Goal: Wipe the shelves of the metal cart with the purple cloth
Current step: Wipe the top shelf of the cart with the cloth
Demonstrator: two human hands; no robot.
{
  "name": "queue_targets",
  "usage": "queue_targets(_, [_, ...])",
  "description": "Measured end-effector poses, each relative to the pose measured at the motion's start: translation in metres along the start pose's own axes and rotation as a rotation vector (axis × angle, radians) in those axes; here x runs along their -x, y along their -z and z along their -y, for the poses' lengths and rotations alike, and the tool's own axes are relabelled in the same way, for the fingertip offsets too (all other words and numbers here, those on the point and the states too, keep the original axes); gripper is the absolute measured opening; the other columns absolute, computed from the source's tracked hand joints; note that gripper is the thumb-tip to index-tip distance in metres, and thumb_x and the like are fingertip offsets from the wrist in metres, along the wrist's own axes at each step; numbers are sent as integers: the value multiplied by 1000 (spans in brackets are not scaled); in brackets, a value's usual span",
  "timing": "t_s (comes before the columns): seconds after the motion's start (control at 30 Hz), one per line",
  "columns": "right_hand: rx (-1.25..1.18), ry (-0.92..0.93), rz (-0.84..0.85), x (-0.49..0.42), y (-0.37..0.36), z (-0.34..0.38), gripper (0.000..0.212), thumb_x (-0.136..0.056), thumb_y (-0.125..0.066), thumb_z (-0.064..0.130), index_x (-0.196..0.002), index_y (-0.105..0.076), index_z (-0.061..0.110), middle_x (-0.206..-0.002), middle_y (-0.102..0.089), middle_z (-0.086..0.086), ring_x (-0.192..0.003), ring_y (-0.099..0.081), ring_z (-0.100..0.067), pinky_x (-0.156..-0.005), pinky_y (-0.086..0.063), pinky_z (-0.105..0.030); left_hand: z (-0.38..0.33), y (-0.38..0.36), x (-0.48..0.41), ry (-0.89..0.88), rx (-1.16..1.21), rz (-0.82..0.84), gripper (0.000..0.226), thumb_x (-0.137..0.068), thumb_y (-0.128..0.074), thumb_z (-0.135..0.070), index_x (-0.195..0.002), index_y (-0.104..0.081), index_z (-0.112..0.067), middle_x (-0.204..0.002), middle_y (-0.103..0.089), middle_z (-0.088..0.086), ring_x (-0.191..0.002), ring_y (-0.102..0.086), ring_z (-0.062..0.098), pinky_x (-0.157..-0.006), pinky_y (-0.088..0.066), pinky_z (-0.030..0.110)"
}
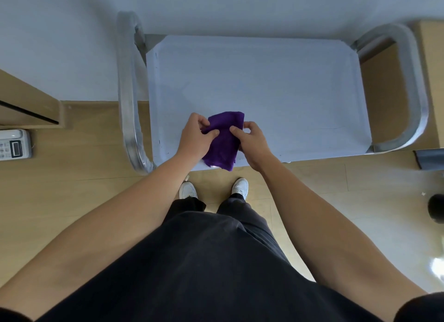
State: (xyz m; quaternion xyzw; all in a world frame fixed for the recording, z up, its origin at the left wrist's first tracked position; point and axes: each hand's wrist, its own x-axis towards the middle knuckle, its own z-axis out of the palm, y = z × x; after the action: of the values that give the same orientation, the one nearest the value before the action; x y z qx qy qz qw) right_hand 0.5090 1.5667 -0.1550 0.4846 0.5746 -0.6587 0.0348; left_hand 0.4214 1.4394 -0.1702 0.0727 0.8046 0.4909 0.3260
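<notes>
Over the metal cart's top shelf (276,86), our left hand (194,139) and right hand (252,143) both pinch the purple cloth (223,139).

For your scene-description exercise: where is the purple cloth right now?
In the head view, the purple cloth sits centre frame, pinched between the left hand and the right hand, over the near edge of the cart shelf.

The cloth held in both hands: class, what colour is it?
The cloth is plain purple with no pattern, seen best in the head view.
</notes>
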Motion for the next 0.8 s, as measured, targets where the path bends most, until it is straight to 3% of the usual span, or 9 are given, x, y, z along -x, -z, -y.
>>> queue_targets(0.1, [-124, -1, 49, 7, 0, 4, 31, -91, -61, 17, -119, -50, 5, -107, -66, -15, -91, -67, -25, -84, -58, -44, -2, -2, 5, -26, -27, -39, 34, -82, -72, -22, -101, -44, -16, -101, -54, 1, -88, -54, 17, -77, -49, 29])
queue_targets(0.23, [-196, 29, 79, 12, -2, 10, 32, -94, -58, 20, -121, -50, 4, -112, -65, -17, -92, -68, -25, -76, -58, -35, -8, -1, 9, -204, -254, -233, 25, -82, -70, -20, -91, -48, -13, -93, -49, 2, -84, -47, 19, -73, -48, 31])
queue_targets(0.33, [-247, 72, 84, 15, -3, 15, 29, -98, -45, 19, -121, -55, 4, -114, -65, -17, -90, -66, -24, -78, -56, -32, -14, -5, 9, -203, -149, -59, 9, -93, -57, -20, -97, -53, -13, -92, -59, 1, -80, -56, 15, -76, -55, 38])
queue_targets(0.4, [-233, 119, 74, 15, -3, 16, 29, -98, -41, 14, -120, -58, 6, -114, -67, -16, -93, -67, -25, -82, -56, -33, -19, -9, 13, -148, -40, 47, 22, -95, -55, -31, -110, -52, -16, -101, -61, -1, -89, -62, 14, -81, -56, 37])
queue_targets(0.5, [-144, 206, 35, 14, -3, 13, 24, -95, -52, 16, -116, -62, 8, -109, -69, -15, -97, -68, -29, -87, -57, -39, -25, -13, 18, -109, 33, 99, 41, -91, -61, -40, -120, -51, -14, -109, -62, -1, -93, -64, 16, -81, -56, 32])
queue_targets(0.57, [-102, 227, -8, 15, -2, 13, 24, -91, -62, 22, -112, -61, 10, -107, -68, -12, -90, -67, -23, -79, -57, -34, -26, -14, 17, -124, 12, 77, 37, -92, -60, -38, -117, -56, -11, -104, -65, 2, -90, -64, 19, -81, -56, 37])
queue_targets(0.67, [-101, 166, -80, 14, 1, 11, 46, -81, -75, 33, -115, -52, 12, -110, -64, -6, -94, -66, -16, -71, -55, -23, -28, -10, 18, -170, 2, 96, 29, -94, -57, -34, -103, -64, -7, -90, -68, 9, -83, -66, 25, -78, -56, 47])
queue_targets(0.73, [-146, 83, -86, 13, 2, 10, 64, -73, -80, 40, -119, -47, 10, -112, -64, -7, -101, -66, -20, -80, -58, -32, -29, -7, 20, -175, 11, 132, 28, -95, -57, -32, -99, -67, -7, -87, -69, 12, -82, -66, 27, -76, -56, 47])
queue_targets(0.8, [-187, 27, -60, 12, 4, 8, 65, -73, -80, 39, -120, -49, 6, -111, -67, -10, -101, -68, -27, -86, -58, -41, -30, -5, 22, -184, -4, 153, 28, -96, -55, -31, -98, -68, -6, -87, -69, 13, -82, -65, 27, -75, -55, 42])
